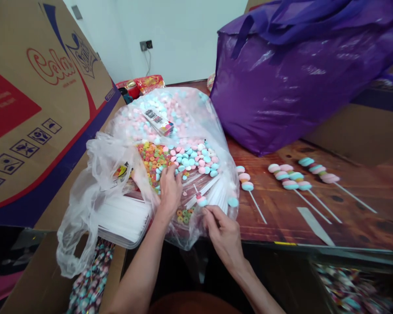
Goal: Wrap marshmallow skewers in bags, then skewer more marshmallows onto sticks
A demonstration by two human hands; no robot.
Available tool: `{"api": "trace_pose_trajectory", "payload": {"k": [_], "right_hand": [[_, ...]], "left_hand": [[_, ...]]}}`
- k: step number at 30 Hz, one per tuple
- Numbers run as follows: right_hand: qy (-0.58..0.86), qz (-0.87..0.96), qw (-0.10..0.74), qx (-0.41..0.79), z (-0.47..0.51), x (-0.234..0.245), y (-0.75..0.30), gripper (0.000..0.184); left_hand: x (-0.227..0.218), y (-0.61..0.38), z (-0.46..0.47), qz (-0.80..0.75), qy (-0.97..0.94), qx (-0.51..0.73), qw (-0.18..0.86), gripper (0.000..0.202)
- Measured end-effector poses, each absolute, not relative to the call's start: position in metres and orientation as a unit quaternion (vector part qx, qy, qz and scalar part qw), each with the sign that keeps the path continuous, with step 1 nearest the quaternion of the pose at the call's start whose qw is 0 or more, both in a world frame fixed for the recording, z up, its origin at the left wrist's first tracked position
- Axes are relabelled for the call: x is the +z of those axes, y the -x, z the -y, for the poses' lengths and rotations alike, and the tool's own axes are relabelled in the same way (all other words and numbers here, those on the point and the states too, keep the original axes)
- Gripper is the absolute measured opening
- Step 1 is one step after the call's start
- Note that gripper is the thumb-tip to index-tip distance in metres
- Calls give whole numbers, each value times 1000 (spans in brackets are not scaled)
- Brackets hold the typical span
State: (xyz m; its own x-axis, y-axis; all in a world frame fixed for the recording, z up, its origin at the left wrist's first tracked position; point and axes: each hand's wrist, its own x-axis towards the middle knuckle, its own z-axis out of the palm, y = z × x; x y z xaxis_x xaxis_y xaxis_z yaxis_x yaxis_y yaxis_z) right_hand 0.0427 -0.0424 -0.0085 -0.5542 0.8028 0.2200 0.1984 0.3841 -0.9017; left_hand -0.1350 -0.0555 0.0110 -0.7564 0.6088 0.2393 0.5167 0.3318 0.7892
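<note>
My right hand (224,235) pinches a thin white stick near the table's front edge. Threaded on that stick are a blue-and-white marshmallow (201,201) and a reddish ring candy. My left hand (170,187) reaches into the candy on the clear plastic bag, its fingers partly apart at the edge of the ring gummies (152,159) and loose pink and blue marshmallows (191,158). Loose white sticks (218,192) lie fanned beside my right hand. More ring candies (184,216) sit between my wrists.
Finished marshmallow sticks (294,176) lie on the wooden-look table (258,231) at right. A purple bag (265,87) stands behind them. At left are a large cardboard box (36,109) and a plastic tub of white sticks (122,220). A bigger marshmallow bag (186,107) lies at the back.
</note>
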Motion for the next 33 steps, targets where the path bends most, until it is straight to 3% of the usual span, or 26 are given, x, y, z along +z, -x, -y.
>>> {"api": "trace_pose_trajectory", "payload": {"k": [4,10,18,27,33], "right_hand": [[307,780,343,423,44,-13,-42,24],[286,794,358,399,44,-15,-39,22],[284,797,372,381,44,-15,-39,21],[282,796,365,392,44,-15,-39,23],[276,798,373,384,44,-14,-40,22]], "left_hand": [[14,137,44,-869,-395,296,4,35],[16,136,37,-898,-384,211,-22,25],[4,146,45,-859,-365,354,-55,20],[14,135,45,-895,-395,199,-58,29],[10,139,43,-893,-365,256,-68,25]]}}
